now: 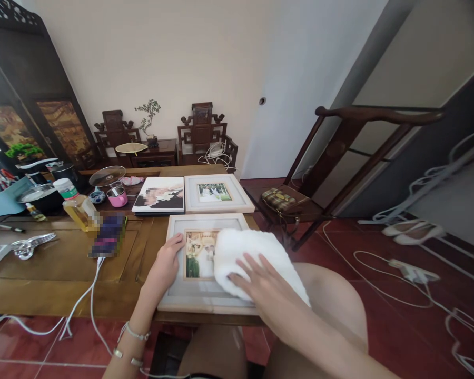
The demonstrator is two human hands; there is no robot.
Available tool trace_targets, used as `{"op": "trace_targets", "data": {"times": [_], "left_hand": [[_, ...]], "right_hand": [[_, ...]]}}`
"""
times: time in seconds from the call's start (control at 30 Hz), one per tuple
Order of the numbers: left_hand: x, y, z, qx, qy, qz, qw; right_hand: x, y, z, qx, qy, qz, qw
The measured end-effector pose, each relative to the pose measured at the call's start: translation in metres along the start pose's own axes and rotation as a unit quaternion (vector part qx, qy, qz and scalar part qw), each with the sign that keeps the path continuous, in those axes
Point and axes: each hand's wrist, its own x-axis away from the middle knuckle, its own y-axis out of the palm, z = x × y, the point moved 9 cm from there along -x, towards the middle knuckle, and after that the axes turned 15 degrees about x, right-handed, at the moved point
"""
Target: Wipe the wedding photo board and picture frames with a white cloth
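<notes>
A pale wooden picture frame [197, 307] with a small photo in its middle lies flat at the front edge of the table. My left hand [168, 263] holds its left side, fingers bent over the rim. Over the frame's right half spreads a thick white cloth [276, 252], hanging past the right edge and hiding part of the photo. On top of the cloth rests my right hand [256, 279], its fingers outstretched and pressing down. Just behind are a second pale picture frame [243, 197] and a flat white-edged photo panel [158, 184].
On the wooden table [75, 289] lie a phone [108, 237] with a white cable, a bottle [79, 205], a pink mug [117, 197] and a shiny metal tool [31, 245]. A wooden chair [332, 152] bearing a plaid bag [278, 200] stands at the right. Cables cross the red floor.
</notes>
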Motion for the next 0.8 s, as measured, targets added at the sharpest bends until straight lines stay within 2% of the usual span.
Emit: {"op": "trace_targets", "data": {"times": [0.1,0.2,0.3,0.43,0.57,0.67,0.8], "left_hand": [[0.0,0.001,0.001,0.001,-0.004,-0.01,1.0],[0.0,0.001,0.002,0.0,-0.007,-0.02,1.0],[0.0,0.001,0.003,-0.002,-0.009,-0.026,1.0],[-0.001,0.0,0.004,0.002,-0.002,-0.025,1.0],[-0.001,0.001,0.005,-0.003,0.0,-0.027,1.0],[-0.001,0.0,0.004,0.001,-0.001,-0.017,1.0],[-0.001,-0.002,0.002,0.012,-0.004,0.001,1.0]], "right_hand": [[0.032,-0.023,-0.018,-0.04,-0.026,0.028,0.998],[0.039,-0.033,-0.02,-0.07,-0.022,0.028,0.997],[0.019,-0.021,-0.004,-0.07,0.002,0.008,0.998],[-0.031,0.011,0.037,-0.051,0.05,0.011,0.997],[-0.077,0.029,0.073,-0.02,0.088,0.021,0.996],[-0.09,0.034,0.074,-0.007,0.082,0.004,0.997],[-0.069,0.033,0.048,0.018,0.049,-0.014,0.999]]}}
